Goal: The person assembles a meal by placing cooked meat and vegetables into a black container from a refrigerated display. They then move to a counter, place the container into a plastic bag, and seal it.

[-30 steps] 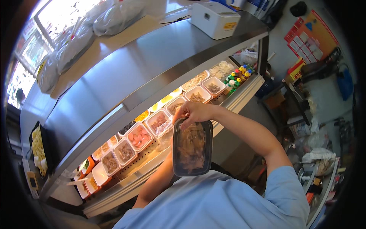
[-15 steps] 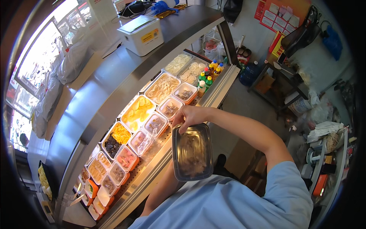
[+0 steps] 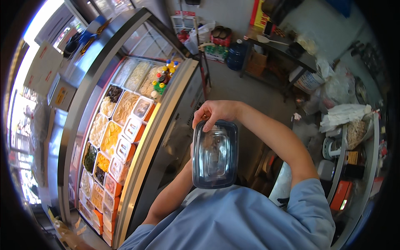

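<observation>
We see the clear lidded container (image 3: pixel 215 154) held in front of our chest, its long axis running away from the body. Our right hand (image 3: pixel 214 113) is curled over its far short end, gripping the rim from above. Our left hand is hidden beneath the container; its grip we cannot tell. The display case (image 3: pixel 125 125) of food tubs lies to the left.

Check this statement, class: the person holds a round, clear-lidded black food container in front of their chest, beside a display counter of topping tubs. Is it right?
Not quite: the head view shows the container is rectangular with rounded corners, not round. The rest stands: its lid is clear, the right hand holds its far end, and it sits before the chest beside the display counter of topping tubs.
</observation>
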`<state>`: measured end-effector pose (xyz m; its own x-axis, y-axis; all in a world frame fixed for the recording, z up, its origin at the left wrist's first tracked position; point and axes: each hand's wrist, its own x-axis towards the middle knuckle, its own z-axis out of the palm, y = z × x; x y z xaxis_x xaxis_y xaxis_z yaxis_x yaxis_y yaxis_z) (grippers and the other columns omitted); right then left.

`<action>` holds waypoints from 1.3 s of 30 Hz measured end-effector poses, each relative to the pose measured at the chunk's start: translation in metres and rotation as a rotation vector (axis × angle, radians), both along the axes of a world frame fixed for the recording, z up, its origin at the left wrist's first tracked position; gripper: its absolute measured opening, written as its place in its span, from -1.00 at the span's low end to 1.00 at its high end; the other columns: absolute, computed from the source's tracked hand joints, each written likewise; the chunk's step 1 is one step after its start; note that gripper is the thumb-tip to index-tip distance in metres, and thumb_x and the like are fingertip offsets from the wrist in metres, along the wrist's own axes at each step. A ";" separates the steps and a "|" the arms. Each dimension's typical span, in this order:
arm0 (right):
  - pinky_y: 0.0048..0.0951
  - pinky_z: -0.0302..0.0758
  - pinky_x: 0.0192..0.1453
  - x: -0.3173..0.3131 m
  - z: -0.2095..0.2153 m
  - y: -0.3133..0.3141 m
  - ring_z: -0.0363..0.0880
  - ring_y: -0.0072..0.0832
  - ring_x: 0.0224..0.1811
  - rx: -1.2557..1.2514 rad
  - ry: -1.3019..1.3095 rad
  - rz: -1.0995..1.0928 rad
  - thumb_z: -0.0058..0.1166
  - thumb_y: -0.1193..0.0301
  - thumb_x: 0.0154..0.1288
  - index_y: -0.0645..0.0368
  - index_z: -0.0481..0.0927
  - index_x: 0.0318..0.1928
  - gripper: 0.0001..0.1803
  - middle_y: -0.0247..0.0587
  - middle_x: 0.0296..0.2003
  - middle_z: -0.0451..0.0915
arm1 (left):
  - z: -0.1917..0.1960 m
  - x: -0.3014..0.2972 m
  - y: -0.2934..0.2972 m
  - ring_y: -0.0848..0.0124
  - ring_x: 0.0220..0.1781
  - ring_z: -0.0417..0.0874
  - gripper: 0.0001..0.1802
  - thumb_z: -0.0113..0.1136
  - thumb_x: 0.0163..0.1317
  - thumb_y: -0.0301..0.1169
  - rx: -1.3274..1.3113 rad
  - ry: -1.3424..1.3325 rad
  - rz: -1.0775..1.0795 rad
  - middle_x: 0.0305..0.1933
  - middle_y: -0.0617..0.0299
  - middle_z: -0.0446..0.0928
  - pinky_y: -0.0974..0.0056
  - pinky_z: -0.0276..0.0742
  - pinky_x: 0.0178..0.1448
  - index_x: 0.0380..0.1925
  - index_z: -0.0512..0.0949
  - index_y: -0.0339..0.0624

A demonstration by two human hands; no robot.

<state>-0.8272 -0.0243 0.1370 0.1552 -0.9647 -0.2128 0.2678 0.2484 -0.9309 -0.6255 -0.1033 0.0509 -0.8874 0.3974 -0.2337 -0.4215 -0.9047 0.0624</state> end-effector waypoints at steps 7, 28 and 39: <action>-0.49 0.46 -0.10 -0.016 0.030 0.165 0.54 -0.54 -0.15 -0.329 0.792 -0.527 0.47 0.42 -0.02 0.14 0.70 -0.08 -0.59 -0.33 -0.14 0.59 | -0.018 -0.058 0.072 0.15 0.04 0.65 -0.26 0.09 0.31 0.13 -0.068 -0.015 -0.258 0.15 0.01 0.50 0.05 0.70 0.00 0.30 0.32 -0.14; -0.45 0.47 -0.28 0.234 -0.092 0.493 0.54 -0.41 -0.37 0.977 1.429 -1.409 0.41 0.38 0.04 0.28 0.59 -0.19 -0.64 -0.13 -0.39 0.52 | -0.051 -0.158 0.161 0.19 0.00 0.66 -0.51 -0.05 0.44 -0.04 -0.067 0.098 -0.184 0.05 0.09 0.60 0.03 0.65 0.08 0.18 0.47 -0.13; -0.30 0.57 0.09 0.123 -0.077 0.196 0.48 -0.37 0.23 -0.148 -0.423 -0.824 -0.26 0.05 0.57 0.21 0.22 0.39 -0.39 -0.07 0.26 0.41 | 0.018 0.000 0.076 0.06 0.29 0.50 -0.25 -0.16 0.38 0.21 -0.257 0.051 0.851 0.33 0.07 0.45 -0.06 0.38 0.37 0.31 0.40 -0.12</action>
<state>-0.7039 0.1722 0.0602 -0.5527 -0.8176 -0.1616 0.6302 -0.2831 -0.7230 -0.6258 -0.0272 0.0690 -0.8697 -0.4609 -0.1769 0.3962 -0.8654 0.3069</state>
